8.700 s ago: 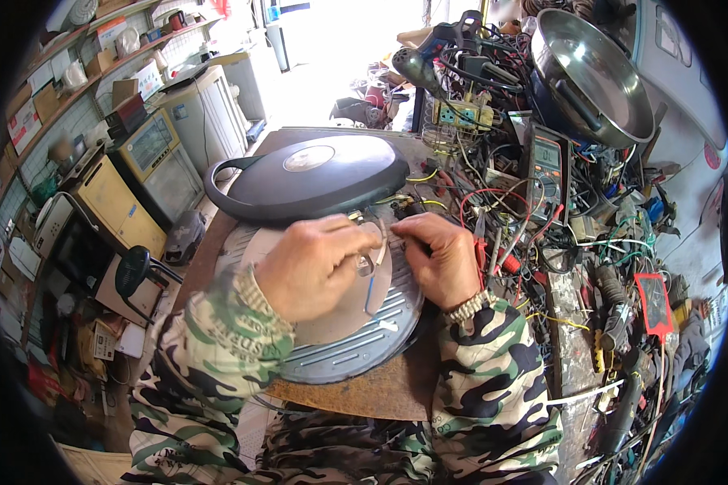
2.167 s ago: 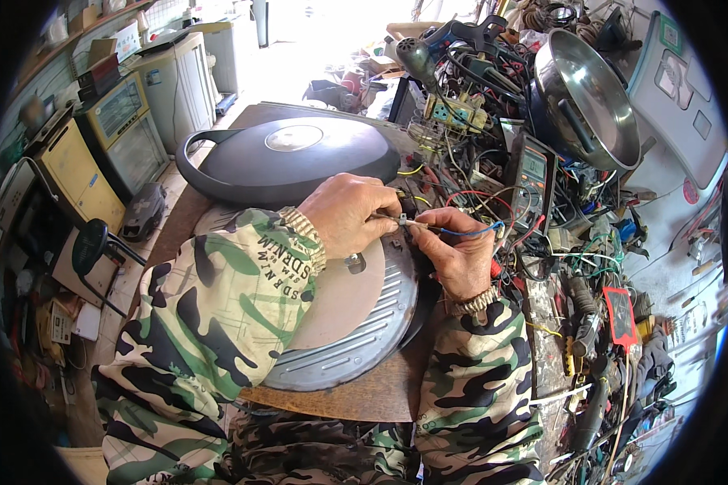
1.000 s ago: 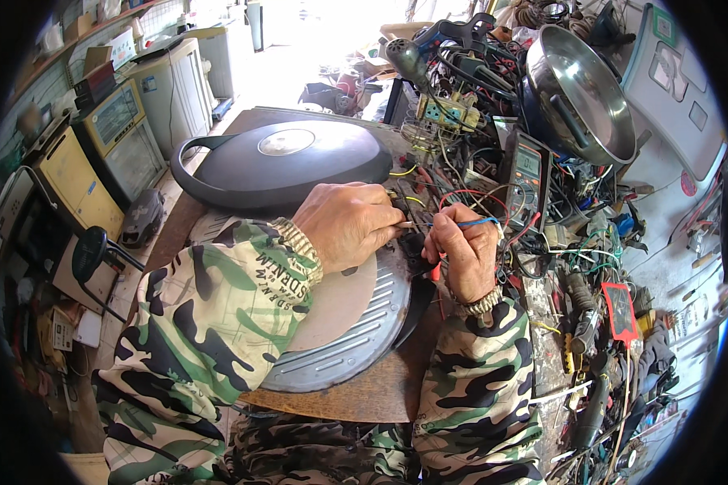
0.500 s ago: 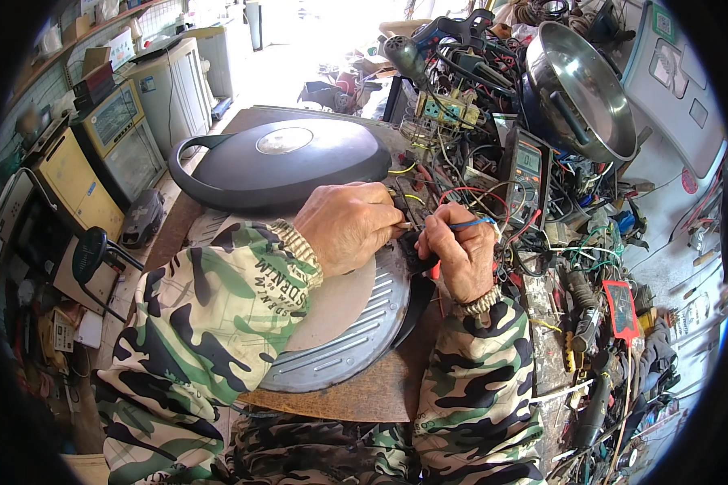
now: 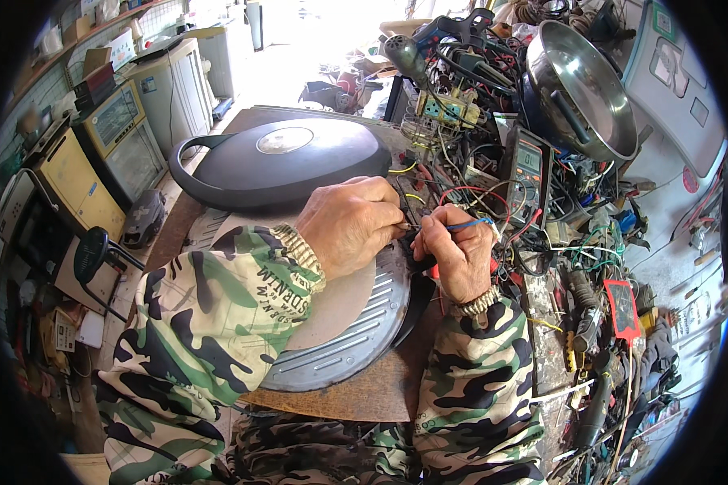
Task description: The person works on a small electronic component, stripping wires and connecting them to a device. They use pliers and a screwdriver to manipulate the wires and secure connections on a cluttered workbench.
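My left hand [image 5: 352, 226] reaches over an opened round appliance with a ribbed grey metal plate [image 5: 344, 360] and a beige disc [image 5: 332, 315]. Its thumb and fingers are pinched together on something small at the plate's right edge, too hidden to name. Close beside it, my right hand [image 5: 459, 255] is closed, with a thin blue wire-like piece [image 5: 471, 224] crossing its fingers. Between and below the fingertips, dark parts at the appliance's edge are mostly covered. Behind my left hand lies the dark oval lid [image 5: 226, 174] with a loop handle.
A multimeter [image 5: 528, 170] with red and black leads stands among tangled wires right of my hands. Farther back are a steel pan [image 5: 586, 89] and a cordless drill [image 5: 416, 56]. Tools and scraps crowd the right side. A stool [image 5: 93, 255] and cabinets [image 5: 121, 129] stand left.
The fingers of my right hand have shifted slightly, and the blue piece is tilted a little differently. My left hand stays nearly in place, still pinched.
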`<state>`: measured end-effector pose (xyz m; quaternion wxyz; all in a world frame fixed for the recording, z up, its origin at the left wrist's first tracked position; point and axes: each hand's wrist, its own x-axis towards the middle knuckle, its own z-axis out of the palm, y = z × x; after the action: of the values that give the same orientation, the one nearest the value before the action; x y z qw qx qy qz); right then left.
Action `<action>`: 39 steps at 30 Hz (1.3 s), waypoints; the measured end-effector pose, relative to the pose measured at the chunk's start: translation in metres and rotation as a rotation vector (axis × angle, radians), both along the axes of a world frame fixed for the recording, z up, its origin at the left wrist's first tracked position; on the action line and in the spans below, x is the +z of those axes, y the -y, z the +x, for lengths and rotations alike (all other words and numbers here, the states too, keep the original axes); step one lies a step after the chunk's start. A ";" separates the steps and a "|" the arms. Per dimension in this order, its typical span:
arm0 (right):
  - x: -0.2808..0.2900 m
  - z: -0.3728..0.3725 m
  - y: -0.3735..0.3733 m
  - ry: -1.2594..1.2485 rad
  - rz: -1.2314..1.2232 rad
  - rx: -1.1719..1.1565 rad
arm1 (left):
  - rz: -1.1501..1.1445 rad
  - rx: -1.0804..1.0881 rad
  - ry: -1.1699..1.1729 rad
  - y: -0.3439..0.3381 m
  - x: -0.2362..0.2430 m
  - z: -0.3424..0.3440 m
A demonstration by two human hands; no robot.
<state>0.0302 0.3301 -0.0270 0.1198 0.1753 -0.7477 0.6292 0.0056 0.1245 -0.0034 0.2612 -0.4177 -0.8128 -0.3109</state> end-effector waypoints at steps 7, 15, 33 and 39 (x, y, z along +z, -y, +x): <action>0.004 0.005 -0.001 -0.017 0.066 -0.048 | -0.030 0.026 0.002 -0.006 -0.002 -0.001; 0.007 0.008 0.006 -0.035 0.086 -0.059 | -0.009 0.023 0.013 -0.005 -0.004 -0.001; 0.002 0.005 0.006 -0.014 -0.043 -0.075 | -0.114 0.053 0.126 0.000 0.003 -0.002; 0.000 -0.002 0.015 -0.349 0.206 -0.106 | -0.104 0.064 0.036 0.007 0.002 -0.002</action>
<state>0.0283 0.3148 -0.0272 0.2619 0.2532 -0.7841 0.5025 0.0035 0.1175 -0.0014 0.2343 -0.3990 -0.8453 -0.2671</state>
